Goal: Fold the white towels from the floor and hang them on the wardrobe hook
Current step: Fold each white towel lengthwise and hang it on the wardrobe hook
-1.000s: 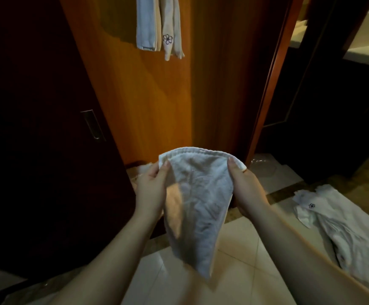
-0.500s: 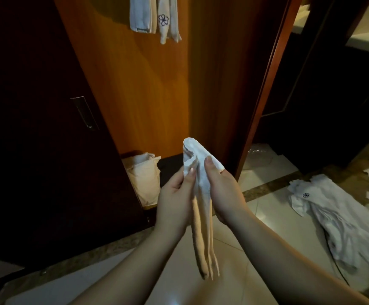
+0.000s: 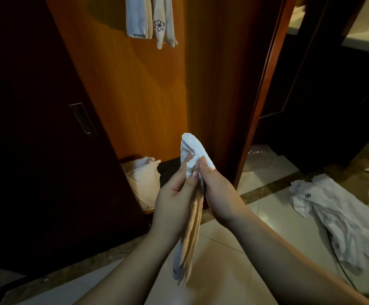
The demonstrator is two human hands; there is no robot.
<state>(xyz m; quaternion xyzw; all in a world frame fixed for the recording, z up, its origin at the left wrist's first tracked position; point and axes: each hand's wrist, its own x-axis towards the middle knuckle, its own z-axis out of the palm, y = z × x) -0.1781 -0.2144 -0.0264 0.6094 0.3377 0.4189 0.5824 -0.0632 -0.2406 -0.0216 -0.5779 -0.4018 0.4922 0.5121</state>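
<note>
Two folded towels [image 3: 150,20] hang high on the orange wardrobe panel [image 3: 139,95], one with a small flower mark. Left of it is a dark door [image 3: 36,150] with a recessed handle [image 3: 82,118]. A cream bag [image 3: 144,181] sits at the wardrobe's foot. On the tiled floor [image 3: 278,205] to the right lies a heap of white towels [image 3: 344,219]. Nothing blocks the hanging spot. The left hand [image 3: 174,199] and right hand [image 3: 221,194] pinch a folded white towel [image 3: 192,148] between them; its top pokes above the fingertips, the rest dangles below.
</note>
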